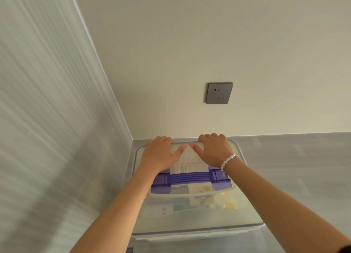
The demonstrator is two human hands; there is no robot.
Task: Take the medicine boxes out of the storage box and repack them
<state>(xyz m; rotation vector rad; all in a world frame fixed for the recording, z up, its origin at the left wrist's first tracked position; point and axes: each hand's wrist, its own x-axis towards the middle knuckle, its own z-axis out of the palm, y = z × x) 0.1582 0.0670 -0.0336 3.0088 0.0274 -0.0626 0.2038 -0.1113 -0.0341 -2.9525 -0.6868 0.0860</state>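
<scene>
Forearms reach forward from the near edge over a translucent storage box standing on a grey surface in the corner, close against the wall. Its lid is on. A purple handle crosses the lid top. Medicine boxes show dimly through the plastic, none yet removed. Left hand and right hand lie on the far part of the lid, thumbs extended and nearly meeting, fingers curled over the far rim; whether they grip a latch there cannot be told. A beaded bracelet sits on the right wrist. A wall socket is above.

Assessment: the box is rigid, smooth plastic, moderately loaded, likely slippery at the walls. Lift by the handle; open at the rim edges. The cartons inside are light and crushable; take them by their broad faces.
</scene>
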